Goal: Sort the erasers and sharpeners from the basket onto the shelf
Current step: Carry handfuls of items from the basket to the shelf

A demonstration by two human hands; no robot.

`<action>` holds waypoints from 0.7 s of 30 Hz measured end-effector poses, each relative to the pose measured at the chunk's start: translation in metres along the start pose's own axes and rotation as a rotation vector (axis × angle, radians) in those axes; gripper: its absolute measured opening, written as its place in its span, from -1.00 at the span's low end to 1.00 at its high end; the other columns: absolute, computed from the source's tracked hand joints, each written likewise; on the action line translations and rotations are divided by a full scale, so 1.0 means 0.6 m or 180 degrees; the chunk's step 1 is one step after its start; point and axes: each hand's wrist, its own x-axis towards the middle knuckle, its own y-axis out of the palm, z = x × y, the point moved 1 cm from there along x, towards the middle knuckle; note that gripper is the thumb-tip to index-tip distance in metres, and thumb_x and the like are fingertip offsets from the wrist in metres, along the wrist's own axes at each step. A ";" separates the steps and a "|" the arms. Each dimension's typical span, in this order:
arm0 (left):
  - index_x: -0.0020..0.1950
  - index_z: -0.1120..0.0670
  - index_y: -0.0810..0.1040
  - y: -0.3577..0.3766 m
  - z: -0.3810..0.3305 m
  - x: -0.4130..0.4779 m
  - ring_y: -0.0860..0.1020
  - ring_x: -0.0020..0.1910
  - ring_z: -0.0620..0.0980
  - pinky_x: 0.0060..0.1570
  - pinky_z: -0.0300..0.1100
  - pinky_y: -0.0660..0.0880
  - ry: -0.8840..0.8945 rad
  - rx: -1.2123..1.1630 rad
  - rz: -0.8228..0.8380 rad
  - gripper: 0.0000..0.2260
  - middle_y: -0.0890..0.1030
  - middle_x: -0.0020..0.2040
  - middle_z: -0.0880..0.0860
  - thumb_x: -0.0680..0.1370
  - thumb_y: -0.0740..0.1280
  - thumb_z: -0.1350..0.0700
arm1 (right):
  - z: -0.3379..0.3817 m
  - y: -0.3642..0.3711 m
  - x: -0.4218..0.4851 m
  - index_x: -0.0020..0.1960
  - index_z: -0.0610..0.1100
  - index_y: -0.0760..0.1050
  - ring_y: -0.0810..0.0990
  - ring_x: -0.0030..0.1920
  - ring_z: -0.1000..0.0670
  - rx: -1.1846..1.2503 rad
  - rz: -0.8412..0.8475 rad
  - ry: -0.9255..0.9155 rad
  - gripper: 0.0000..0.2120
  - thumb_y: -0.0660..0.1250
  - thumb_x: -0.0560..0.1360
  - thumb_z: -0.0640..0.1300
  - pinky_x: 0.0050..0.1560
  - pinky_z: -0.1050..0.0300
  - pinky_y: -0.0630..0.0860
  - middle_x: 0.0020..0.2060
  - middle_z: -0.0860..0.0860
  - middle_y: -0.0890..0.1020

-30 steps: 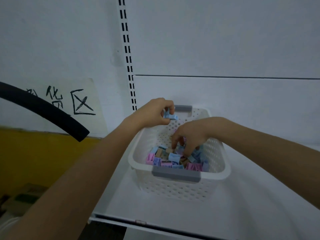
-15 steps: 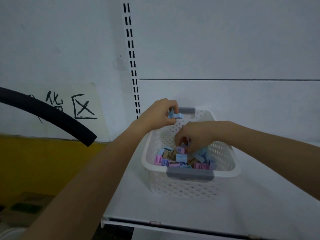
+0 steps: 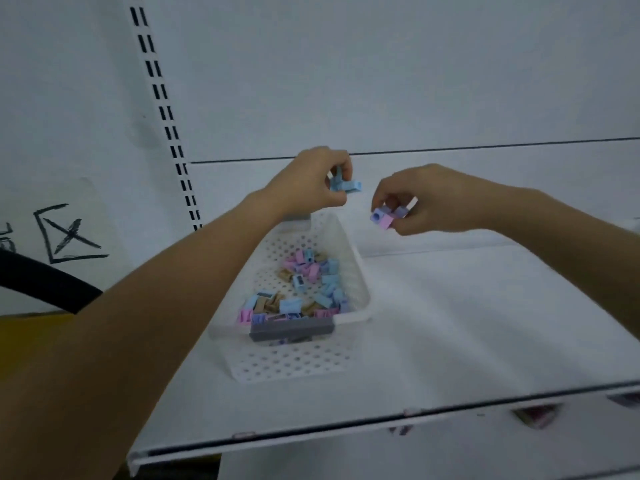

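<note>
The left hand hovers above the far rim of the white perforated plastic basket with grey handles, which stands toward the left end of the white shelf board. Its grip is closed: thumb and curled fingers pinch a couple of small pale blue blocks that jut out to the right of the fingertips. Below, the heap of pastel pink, blue, lilac and tan pieces lies on the basket floor, thickest against the near handle. Past the basket's right wall, toward the shelf's back edge, the right hand has its grip pinched on a pink-and-lilac sharpener with a round hole, with another lilac piece just behind it at the fingertips. These pieces look light, hard and smooth, so a bunched handful could slip; the flat opposite faces seem the surest hold.
</note>
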 end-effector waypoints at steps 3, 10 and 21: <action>-0.07 0.07 0.49 0.019 -0.077 0.037 0.48 -0.17 0.01 -0.10 -0.17 0.44 0.0245 0.0052 0.0125 -0.83 0.47 -0.07 0.05 0.40 0.40 0.20 | -0.044 -0.021 -0.068 -0.05 -0.04 0.50 0.53 -0.12 -0.04 -0.0005 -0.0047 0.0322 -0.79 0.27 0.33 -0.04 -0.05 0.05 0.48 -0.16 0.01 0.59; -0.03 0.11 0.50 0.128 -0.300 0.117 0.38 -0.24 -0.04 -0.30 -0.21 0.31 0.0723 0.0346 0.0572 -0.81 0.46 -0.05 0.05 0.39 0.39 0.20 | -0.192 -0.036 -0.284 -0.08 -0.03 0.44 0.47 -0.16 -0.05 -0.0413 0.0249 0.0928 -0.91 0.33 0.43 -0.11 -0.10 0.08 0.43 -0.17 -0.05 0.58; -0.09 0.05 0.45 0.358 -0.654 0.202 0.42 -0.17 -0.01 -0.24 -0.21 0.34 0.1184 0.0015 0.1064 -0.83 0.47 -0.05 0.04 0.40 0.40 0.19 | -0.390 -0.092 -0.692 0.04 -0.08 0.47 0.49 -0.11 -0.01 -0.0214 0.0445 0.2001 -0.81 0.31 0.45 -0.08 -0.08 0.08 0.45 -0.08 -0.03 0.57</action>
